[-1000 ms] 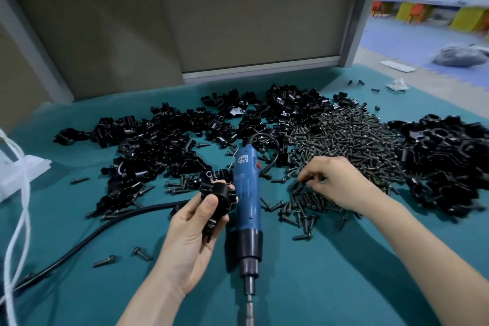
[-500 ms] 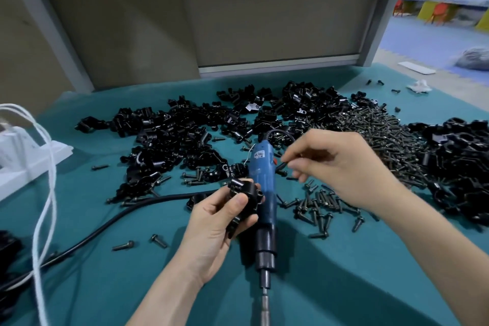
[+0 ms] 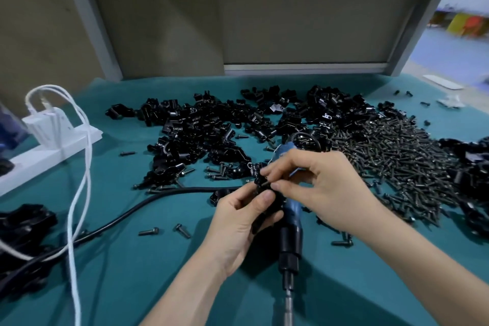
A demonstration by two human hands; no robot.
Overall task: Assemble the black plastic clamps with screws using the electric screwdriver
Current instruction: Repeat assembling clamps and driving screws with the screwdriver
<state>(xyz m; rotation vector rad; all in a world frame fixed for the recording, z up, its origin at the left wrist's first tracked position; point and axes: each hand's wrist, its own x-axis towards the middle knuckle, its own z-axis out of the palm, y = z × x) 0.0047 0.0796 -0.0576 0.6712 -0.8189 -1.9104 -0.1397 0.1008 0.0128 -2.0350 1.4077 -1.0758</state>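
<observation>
My left hand grips a black plastic clamp above the teal table. My right hand pinches a small dark screw at the top of that clamp. The blue electric screwdriver lies on the table under both hands, its bit pointing toward me. A wide heap of loose black clamps lies beyond the hands, and a heap of dark screws lies to the right.
A black cable runs left from the screwdriver. A white power strip with white cords sits at the left. Stray screws lie near my left wrist. More black clamps pile at the right edge and the left edge.
My right hand picked a screw from the pile and brought it left to the clamp in my left hand. The view has shifted left, showing the power strip.
</observation>
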